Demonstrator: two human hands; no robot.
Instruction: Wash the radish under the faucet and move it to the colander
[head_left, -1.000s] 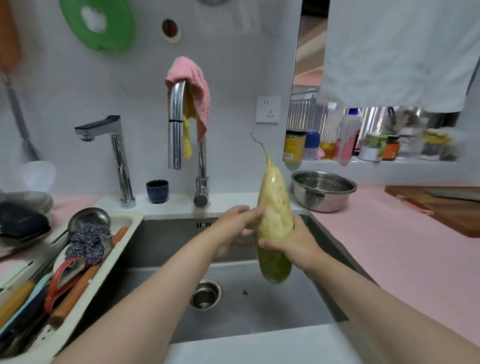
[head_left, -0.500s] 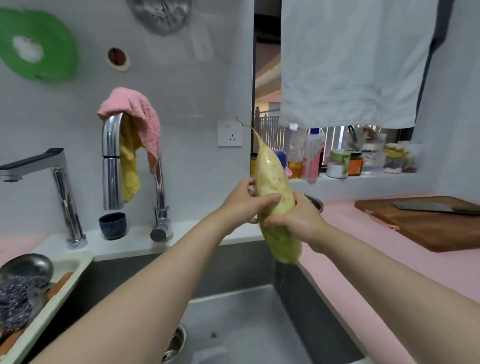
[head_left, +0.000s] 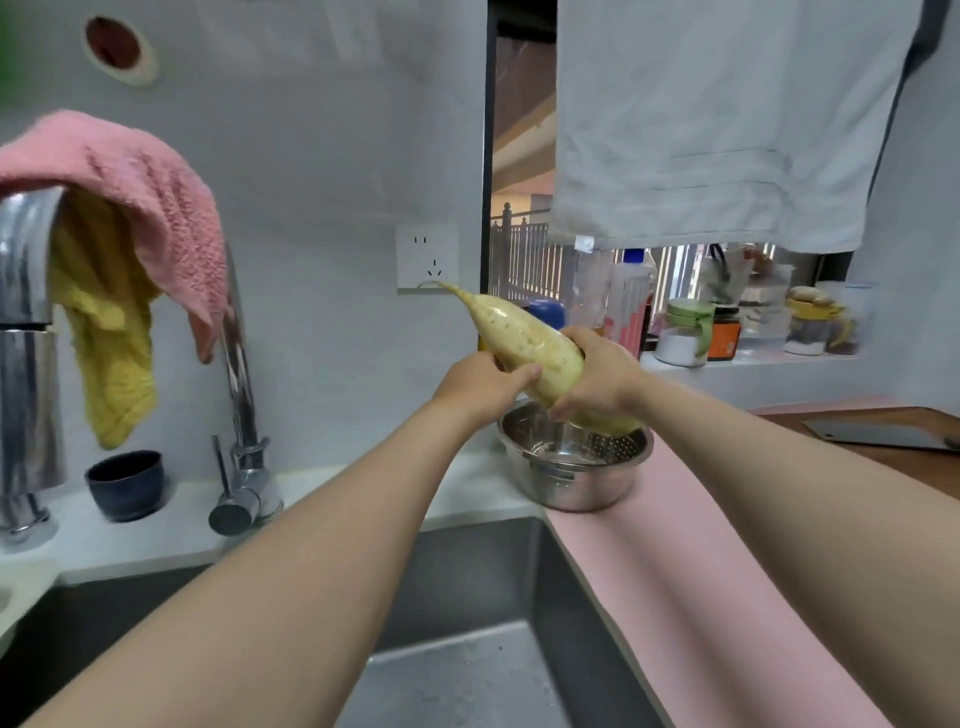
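Observation:
A long pale radish (head_left: 524, 338) is tilted, its thin root tip pointing up-left and its thick greenish end down at the rim of the steel colander (head_left: 574, 475). My left hand (head_left: 480, 382) grips its middle from the left. My right hand (head_left: 600, 382) grips its lower part from the right, directly above the colander. The colander stands on the pink counter just right of the sink (head_left: 467, 597). The chrome faucet (head_left: 26, 270) is at the far left, with no water seen running.
A pink and a yellow cloth (head_left: 130, 249) hang over the faucet. A dark cup (head_left: 126, 483) sits on the sink ledge. Bottles and jars (head_left: 691, 327) line the window sill. A wooden cutting board with a knife (head_left: 883, 431) lies at the right.
Both hands carried the radish from over the sink up and right to the colander, tilting its thick end down to the rim. The view swung right.

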